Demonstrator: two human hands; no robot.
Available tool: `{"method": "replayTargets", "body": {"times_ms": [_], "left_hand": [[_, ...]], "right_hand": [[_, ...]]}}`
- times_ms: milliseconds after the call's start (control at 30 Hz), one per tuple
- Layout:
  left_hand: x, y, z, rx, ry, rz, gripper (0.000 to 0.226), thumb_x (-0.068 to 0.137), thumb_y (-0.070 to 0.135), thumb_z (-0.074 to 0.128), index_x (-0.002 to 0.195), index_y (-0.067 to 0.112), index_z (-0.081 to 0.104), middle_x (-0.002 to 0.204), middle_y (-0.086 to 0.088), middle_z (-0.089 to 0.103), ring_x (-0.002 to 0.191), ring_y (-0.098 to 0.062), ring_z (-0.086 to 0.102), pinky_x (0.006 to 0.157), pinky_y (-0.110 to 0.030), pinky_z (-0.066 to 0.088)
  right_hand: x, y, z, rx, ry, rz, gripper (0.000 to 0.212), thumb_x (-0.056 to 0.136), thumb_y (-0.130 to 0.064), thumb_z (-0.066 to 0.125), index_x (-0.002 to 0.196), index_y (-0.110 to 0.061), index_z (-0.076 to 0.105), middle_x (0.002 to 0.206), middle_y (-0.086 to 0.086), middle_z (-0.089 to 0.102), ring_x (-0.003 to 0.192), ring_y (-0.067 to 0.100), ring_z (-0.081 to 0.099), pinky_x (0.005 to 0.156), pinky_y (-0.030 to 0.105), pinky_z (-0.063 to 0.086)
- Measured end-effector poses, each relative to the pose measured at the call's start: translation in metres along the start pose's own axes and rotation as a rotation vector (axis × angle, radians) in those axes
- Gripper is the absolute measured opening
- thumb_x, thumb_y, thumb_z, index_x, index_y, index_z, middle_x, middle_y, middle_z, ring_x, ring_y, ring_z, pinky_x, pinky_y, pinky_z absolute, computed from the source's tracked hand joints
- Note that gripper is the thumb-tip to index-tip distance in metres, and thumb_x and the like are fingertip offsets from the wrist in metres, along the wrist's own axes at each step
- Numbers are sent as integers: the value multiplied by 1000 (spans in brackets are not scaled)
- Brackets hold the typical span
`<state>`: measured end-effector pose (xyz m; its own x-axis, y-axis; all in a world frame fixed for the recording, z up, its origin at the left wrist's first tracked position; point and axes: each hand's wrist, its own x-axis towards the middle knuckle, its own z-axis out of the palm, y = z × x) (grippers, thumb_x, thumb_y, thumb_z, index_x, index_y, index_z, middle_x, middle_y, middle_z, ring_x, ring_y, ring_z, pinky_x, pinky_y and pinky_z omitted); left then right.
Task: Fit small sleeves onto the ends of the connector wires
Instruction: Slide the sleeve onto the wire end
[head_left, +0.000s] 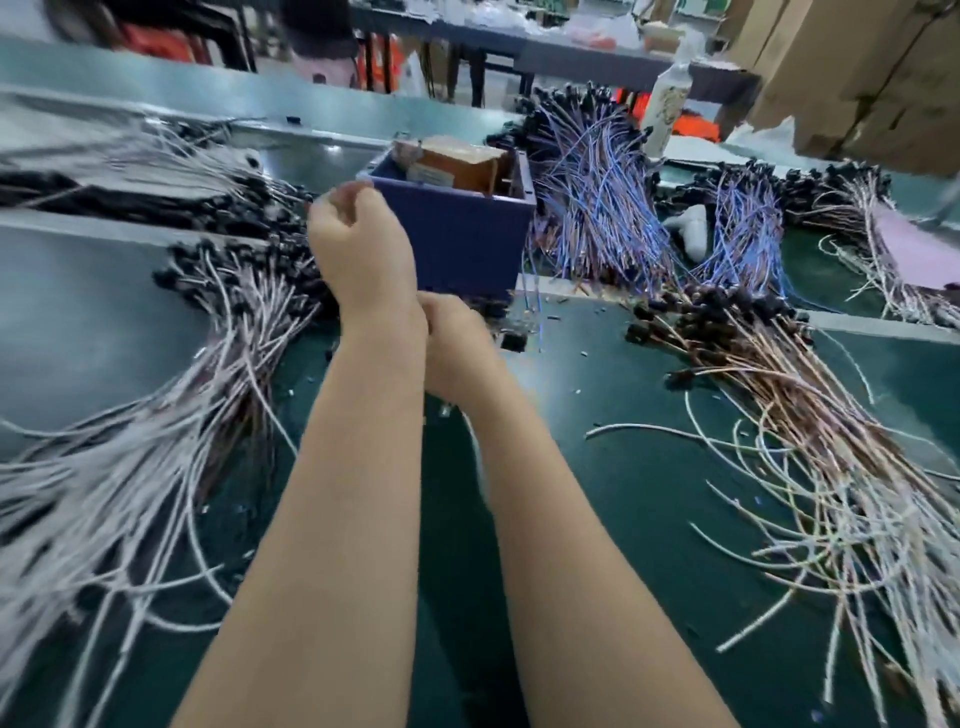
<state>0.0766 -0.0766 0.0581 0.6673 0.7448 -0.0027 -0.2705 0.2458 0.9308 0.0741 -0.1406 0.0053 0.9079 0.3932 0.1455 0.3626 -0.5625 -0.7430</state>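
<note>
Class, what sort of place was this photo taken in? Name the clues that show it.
Probably a factory assembly bench for wiring: big heaps of connector wires, a green work mat, and stacked cardboard cartons behind.

Green bench mat (613, 493) in front: matt, rubbery-looking, just a dull sheen where the light falls. Left pile of wires (130, 441): white plastic insulation, smooth, faintly glossy. Right pile of wires (831, 467) mixes white jackets with coppery-brown ones. Further back, blue and violet wires (597, 197), thin smooth plastic sheathing again. Black connectors (722, 306) on the ends, moulded plastic, dull finish. Blue box (457, 234): plastic by the look of it, smooth flat walls, low sheen. Inside it a brown block (462, 165), cardboard or paper wrap, can't tell which. Cartons (857, 67) top right, plain matt cardboard. White bottle (667, 109), plastic, label blurred. Pale rail (104, 222) across the bench, grey, possibly metal.
</note>
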Motion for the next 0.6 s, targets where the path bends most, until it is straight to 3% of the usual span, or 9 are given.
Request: {"method": "replayTargets", "body": {"times_ms": [33,100,133,200,367,433,500,533,600], "left_hand": [[7,5,-10,-32,37,9,14,92,5,43,85,14,50,74,4,48,64,-11,45,61,-21,37],[18,12,-26,-64,102,13,17,91,3,41,82,15,48,76,1,49,62,-10,43,62,-22,37],[22,14,-32,-78,130,9,17,91,2,40,83,15,48,78,0,49,62,-11,43,63,-22,37],[29,17,-41,-138,181,-7,16,91,1,38,87,12,49,76,-1,47,61,-12,40,59,-21,36],[40,16,-53,-241,231,-76,17,91,1,37,91,11,51,81,-2,47,63,-10,41,64,-22,34],[43,15,-54,-262,247,-79,19,91,0,37,86,13,50,75,0,46,61,-9,42,64,-23,35],[45,15,-56,-295,273,-78,21,90,-1,38,81,15,49,74,0,47,60,-9,43,64,-24,37],[46,14,-56,-303,285,-78,21,90,0,38,80,15,49,76,-1,48,62,-10,44,66,-25,38],[47,13,-57,-301,300,-80,20,90,0,38,82,15,49,81,-2,49,68,-12,46,70,-26,39]], "right_hand": [[4,-9,12,-32,-60,-16,23,92,-18,50,71,-27,56,65,-13,52,66,8,50,52,9,36],[15,-25,37,-156,-187,-23,20,93,-17,46,109,-18,58,98,3,63,100,29,53,83,31,46],[19,-29,49,-239,-241,17,31,94,-16,43,125,-17,50,117,10,58,114,35,45,95,41,37],[24,-34,68,-287,-240,78,35,95,-13,37,129,-15,43,129,12,46,123,34,34,96,43,28],[23,-39,89,-176,-80,48,22,95,-10,39,112,-16,53,115,7,55,115,29,36,89,37,20],[23,-41,88,-167,-16,90,13,93,-14,44,86,-20,52,98,5,60,110,31,42,83,38,22],[23,-42,84,-15,64,160,24,90,-16,48,66,-20,45,74,-1,53,95,31,47,78,36,25],[22,-41,80,131,112,187,23,89,-17,52,67,-20,46,71,-3,50,87,28,48,76,35,31],[24,-39,68,450,179,268,8,87,-15,61,90,-14,54,78,-4,53,81,19,51,70,29,42]]}}
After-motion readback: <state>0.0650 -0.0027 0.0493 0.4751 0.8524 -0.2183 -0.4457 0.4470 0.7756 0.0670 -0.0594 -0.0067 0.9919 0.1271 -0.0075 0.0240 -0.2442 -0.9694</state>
